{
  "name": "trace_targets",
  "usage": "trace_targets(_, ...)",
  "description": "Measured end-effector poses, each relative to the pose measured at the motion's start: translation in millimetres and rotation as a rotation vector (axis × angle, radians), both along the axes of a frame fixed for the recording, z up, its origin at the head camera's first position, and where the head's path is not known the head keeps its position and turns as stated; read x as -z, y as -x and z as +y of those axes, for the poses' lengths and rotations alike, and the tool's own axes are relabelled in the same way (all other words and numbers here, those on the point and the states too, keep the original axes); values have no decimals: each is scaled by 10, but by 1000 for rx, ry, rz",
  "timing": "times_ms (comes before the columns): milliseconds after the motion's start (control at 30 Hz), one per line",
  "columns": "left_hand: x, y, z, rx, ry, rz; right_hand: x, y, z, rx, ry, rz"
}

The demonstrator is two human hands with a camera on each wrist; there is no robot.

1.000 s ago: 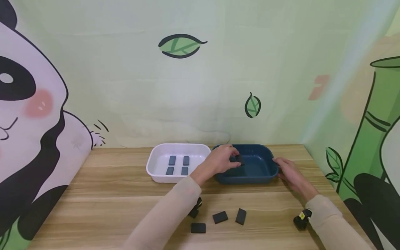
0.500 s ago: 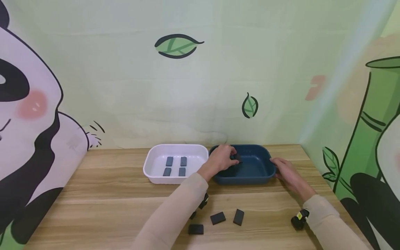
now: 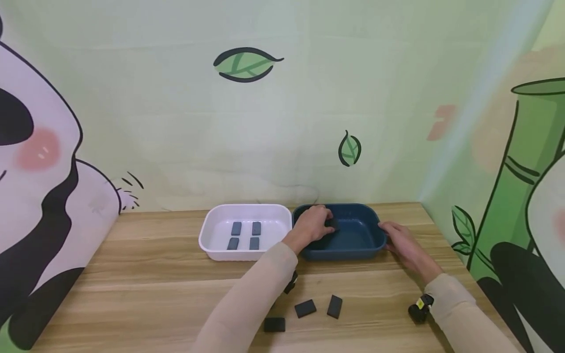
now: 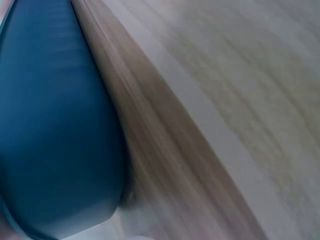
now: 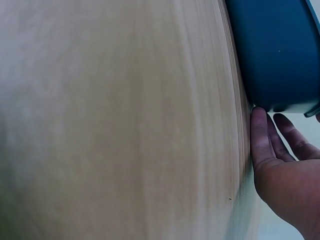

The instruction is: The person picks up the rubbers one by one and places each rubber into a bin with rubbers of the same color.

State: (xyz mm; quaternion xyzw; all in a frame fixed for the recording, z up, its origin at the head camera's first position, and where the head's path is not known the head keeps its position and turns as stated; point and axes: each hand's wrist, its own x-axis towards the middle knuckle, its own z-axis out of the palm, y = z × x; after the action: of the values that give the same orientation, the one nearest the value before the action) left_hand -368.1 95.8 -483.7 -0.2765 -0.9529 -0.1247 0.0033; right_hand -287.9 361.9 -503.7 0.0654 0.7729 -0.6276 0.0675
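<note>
My left hand (image 3: pixel 311 224) reaches over the left part of the dark blue bin (image 3: pixel 357 252). Between its thumb and fingers it pinches a small black rectangular block (image 3: pixel 333 224), low inside the bin and partly hidden by the hand. At the bin's right end, my right hand (image 3: pixel 405 245) holds the rim. In the right wrist view, the fingers of that hand (image 5: pixel 287 175) press against the lower end wall of the bin (image 5: pixel 275 55). Only the bin's outer wall (image 4: pixel 55 120) and the wooden table show in the left wrist view; the hand itself is largely out of it.
A white bin (image 3: pixel 212 252) stands touching or nearly touching the blue one, with several grey blocks (image 3: pixel 236 228) in two rows. Black blocks (image 3: pixel 305 308) lie loose on the wooden table (image 3: pixel 154 294) in front. A printed cloth backdrop (image 3: pixel 265 122) rises behind the bins.
The head view has swung slightly to the right. My left hand has lowered a little with the black block into the blue bin. The right hand keeps its hold on the rim.
</note>
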Motion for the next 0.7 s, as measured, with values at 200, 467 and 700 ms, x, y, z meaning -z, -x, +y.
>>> trace_targets(200, 51, 23, -10, 5, -3, -15, -12, 0, -11, 7, -9, 7)
trace_targets(467, 68, 15, -14, 21, 23, -25, -7, 5, -17, 3, -15, 6)
trace_targets(700, 48, -16, 3, 27, 55, -12, -1, 4, -9, 5, -15, 4)
